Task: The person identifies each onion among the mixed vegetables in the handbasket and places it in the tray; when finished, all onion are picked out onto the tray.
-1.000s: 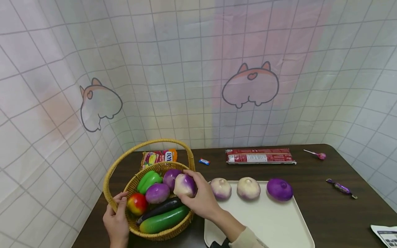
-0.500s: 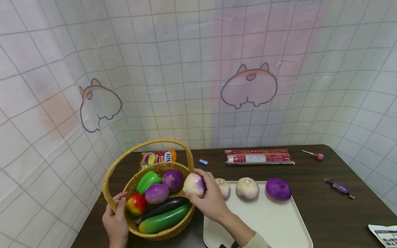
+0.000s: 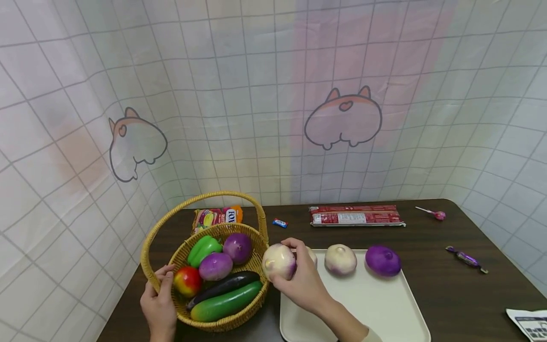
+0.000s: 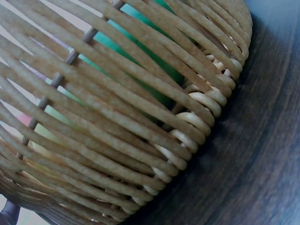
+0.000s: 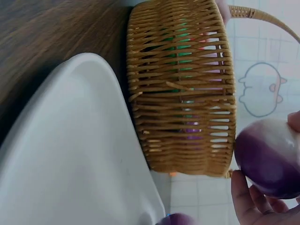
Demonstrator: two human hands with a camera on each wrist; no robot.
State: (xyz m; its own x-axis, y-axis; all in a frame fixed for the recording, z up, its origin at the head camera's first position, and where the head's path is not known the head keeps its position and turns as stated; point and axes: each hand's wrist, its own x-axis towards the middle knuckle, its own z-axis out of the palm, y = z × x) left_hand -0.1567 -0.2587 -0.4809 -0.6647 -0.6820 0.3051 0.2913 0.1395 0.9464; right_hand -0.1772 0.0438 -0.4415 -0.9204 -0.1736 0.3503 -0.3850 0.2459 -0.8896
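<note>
Right hand (image 3: 299, 280) cups a round, smooth onion (image 3: 279, 261), cream fading to purple, fingers curled round it; it is held above the gap between the basket (image 3: 171, 259) and the tray (image 3: 367, 304). Left hand (image 3: 159, 304) grips the near left rim of the basket, fingers hooked over the woven edge. Basket is tan wicker, bowl-shaped, arched hoop handle; the left wrist view shows coarse flat strands over a coiled base. Inside it: glossy green pepper (image 3: 204, 249), two purple onions, a red-yellow apple (image 3: 188, 281), dark aubergine (image 3: 224, 286), green cucumber (image 3: 226, 306). Tray is smooth cream plastic with rounded corners, and carries three more onions along its far edge. Table (image 3: 470, 294) is dark woodgrain.
</note>
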